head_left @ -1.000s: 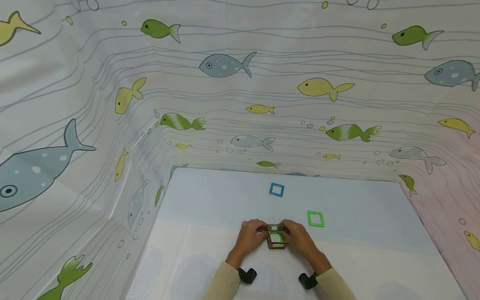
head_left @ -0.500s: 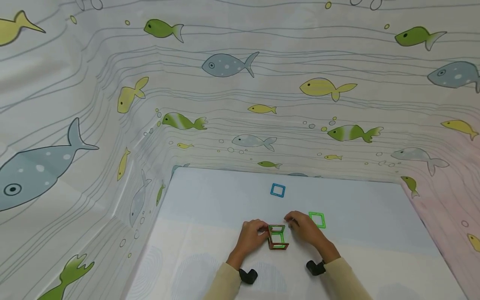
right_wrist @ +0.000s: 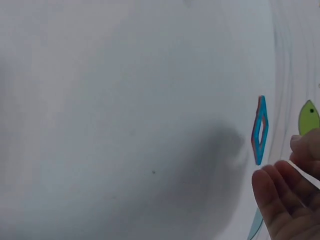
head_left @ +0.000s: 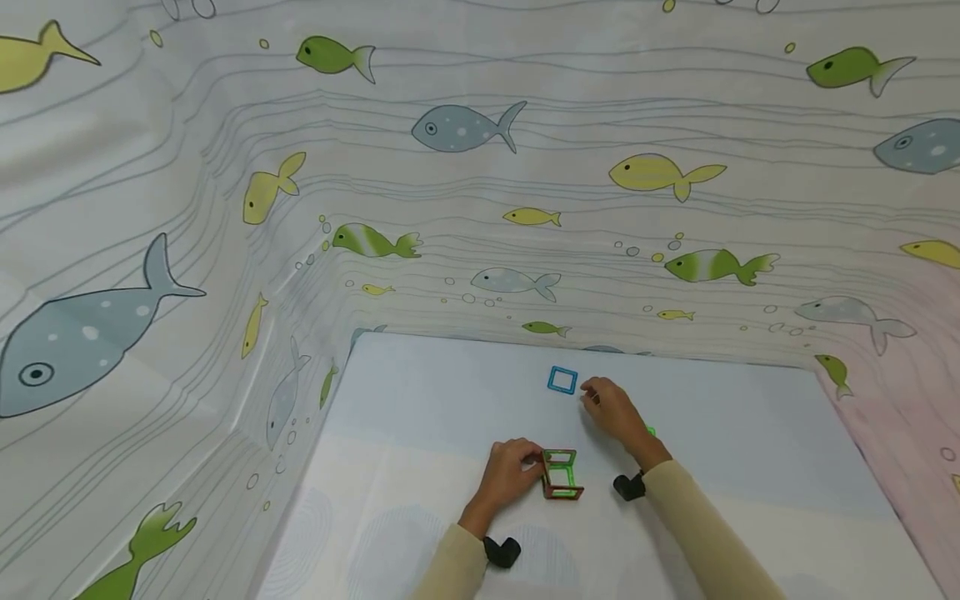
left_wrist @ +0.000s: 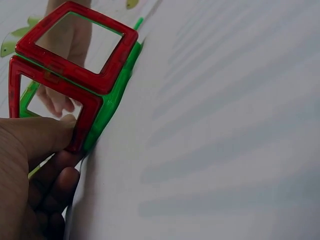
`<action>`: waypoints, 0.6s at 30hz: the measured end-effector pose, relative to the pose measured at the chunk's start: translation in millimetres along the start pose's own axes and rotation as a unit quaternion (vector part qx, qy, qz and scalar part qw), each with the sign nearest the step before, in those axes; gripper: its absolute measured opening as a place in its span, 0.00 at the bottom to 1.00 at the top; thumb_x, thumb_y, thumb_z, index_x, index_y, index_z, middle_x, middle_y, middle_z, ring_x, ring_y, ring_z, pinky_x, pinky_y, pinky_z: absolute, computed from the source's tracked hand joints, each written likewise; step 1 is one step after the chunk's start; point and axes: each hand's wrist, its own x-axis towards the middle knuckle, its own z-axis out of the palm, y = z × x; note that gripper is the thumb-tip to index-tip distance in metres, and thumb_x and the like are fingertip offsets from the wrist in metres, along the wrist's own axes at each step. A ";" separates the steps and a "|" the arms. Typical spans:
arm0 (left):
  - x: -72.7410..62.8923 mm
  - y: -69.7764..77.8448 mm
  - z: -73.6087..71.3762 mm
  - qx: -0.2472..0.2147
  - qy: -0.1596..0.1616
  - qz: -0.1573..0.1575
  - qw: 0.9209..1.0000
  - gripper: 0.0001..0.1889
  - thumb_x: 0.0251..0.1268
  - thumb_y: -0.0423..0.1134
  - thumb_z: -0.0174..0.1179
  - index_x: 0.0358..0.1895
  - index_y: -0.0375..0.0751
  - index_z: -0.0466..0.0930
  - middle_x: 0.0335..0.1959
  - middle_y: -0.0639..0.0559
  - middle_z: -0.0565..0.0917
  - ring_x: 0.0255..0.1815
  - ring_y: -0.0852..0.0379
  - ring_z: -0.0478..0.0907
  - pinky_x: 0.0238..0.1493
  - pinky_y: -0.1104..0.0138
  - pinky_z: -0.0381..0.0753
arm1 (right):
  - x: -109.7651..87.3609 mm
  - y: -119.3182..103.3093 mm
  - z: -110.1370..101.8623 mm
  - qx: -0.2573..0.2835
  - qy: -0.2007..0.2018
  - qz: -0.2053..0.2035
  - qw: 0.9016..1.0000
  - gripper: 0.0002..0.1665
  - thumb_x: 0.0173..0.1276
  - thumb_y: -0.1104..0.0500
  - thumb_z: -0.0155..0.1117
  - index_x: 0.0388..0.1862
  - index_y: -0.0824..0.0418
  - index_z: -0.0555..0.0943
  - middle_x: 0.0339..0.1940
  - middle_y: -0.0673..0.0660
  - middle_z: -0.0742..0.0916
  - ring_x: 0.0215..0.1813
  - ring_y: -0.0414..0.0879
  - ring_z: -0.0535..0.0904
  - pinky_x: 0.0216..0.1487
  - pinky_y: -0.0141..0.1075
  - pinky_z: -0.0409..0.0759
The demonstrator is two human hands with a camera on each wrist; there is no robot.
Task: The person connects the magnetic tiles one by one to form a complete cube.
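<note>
My left hand (head_left: 512, 473) pinches the left side of a small open box shape built from magnetic tiles. In the left wrist view its thumb lies on a red square tile (left_wrist: 91, 117), with fingers behind it. Another red square tile (left_wrist: 75, 72) adjoins that one, and a green tile (left_wrist: 112, 102) lies flat beneath them. Far forward, my right hand (head_left: 613, 415) hovers just right of a blue square tile (head_left: 551, 378), not touching it. The right wrist view shows its loosely bent fingers holding nothing, near the blue tile (right_wrist: 265, 127).
A loose green tile (head_left: 651, 432) lies mostly hidden behind the right forearm. The white tabletop (head_left: 435, 383) meets fish-printed sheeting (head_left: 450, 217) at its back and sides. Each wrist wears a black camera mount (head_left: 504, 552).
My right hand has let go of the tile box and moved forward past the green tile to the blue one. The left hand keeps its hold on the box.
</note>
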 end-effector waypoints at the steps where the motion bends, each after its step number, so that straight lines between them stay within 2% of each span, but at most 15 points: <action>1: 0.3 0.1 0.2 0.000 0.002 0.001 1.000 0.07 0.57 0.40 0.72 0.39 0.51 0.87 0.31 0.60 0.85 0.34 0.67 0.79 0.40 0.72 0.65 | 4.3 0.5 -0.1 0.000 -0.002 0.012 1.000 0.14 0.71 0.64 0.62 0.52 0.68 0.80 0.44 0.62 0.84 0.45 0.53 0.83 0.47 0.47 0.82; 4: 0.8 0.6 0.3 -0.005 0.000 -0.001 1.000 0.07 0.58 0.40 0.72 0.39 0.50 0.87 0.32 0.60 0.86 0.34 0.67 0.79 0.40 0.72 0.65 | 16.3 1.6 0.1 -0.001 -0.014 0.052 0.999 0.19 0.71 0.60 0.62 0.58 0.67 0.77 0.51 0.63 0.82 0.51 0.55 0.82 0.52 0.49 0.81; 7: 0.9 0.6 -0.8 -0.011 -0.005 -0.007 1.000 0.06 0.58 0.40 0.71 0.39 0.50 0.87 0.33 0.60 0.86 0.35 0.67 0.80 0.41 0.72 0.65 | 26.3 0.2 0.7 -0.002 -0.030 0.075 0.997 0.25 0.71 0.57 0.63 0.63 0.67 0.74 0.57 0.65 0.80 0.56 0.57 0.79 0.56 0.52 0.79; 14: -0.1 0.1 -1.0 -0.007 -0.013 -0.009 1.000 0.07 0.59 0.40 0.70 0.40 0.50 0.88 0.34 0.60 0.87 0.35 0.68 0.79 0.41 0.72 0.65 | 39.5 -1.0 7.0 -0.026 -0.068 0.074 0.995 0.34 0.70 0.54 0.66 0.68 0.71 0.69 0.64 0.70 0.77 0.66 0.64 0.73 0.66 0.57 0.71; 18: 1.2 -0.9 -0.9 0.005 -0.013 -0.005 1.000 0.07 0.60 0.41 0.70 0.41 0.51 0.88 0.33 0.61 0.86 0.35 0.68 0.79 0.41 0.71 0.66 | 47.2 -1.4 11.2 -0.037 -0.067 0.062 0.995 0.37 0.69 0.53 0.67 0.69 0.72 0.68 0.66 0.72 0.76 0.69 0.67 0.70 0.68 0.59 0.68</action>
